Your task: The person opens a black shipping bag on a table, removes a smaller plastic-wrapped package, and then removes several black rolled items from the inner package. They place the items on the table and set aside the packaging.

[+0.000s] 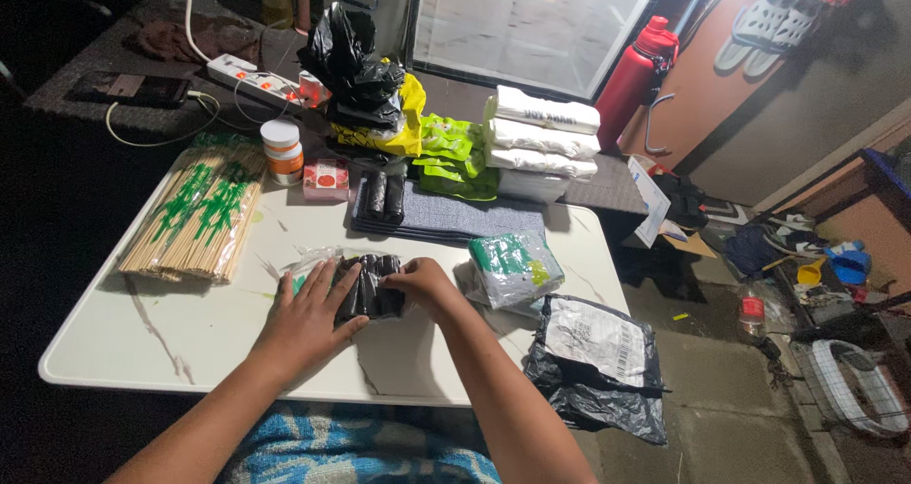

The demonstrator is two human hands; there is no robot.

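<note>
Left hand (308, 318) spread flat on black rolled bags (372, 289), right hand (424, 283) pinching their right end; bamboo skewer packs (195, 214) far left on white table (123, 346).

**Black rolls in a clear bag**

A small bundle of black rolls (372, 289) lies flat on the white table (123, 337), near its front edge. The glossy rolls sit side by side, packed tightly. They rest partly inside a crinkled clear plastic bag (308, 259), which spreads out to their left.
</note>
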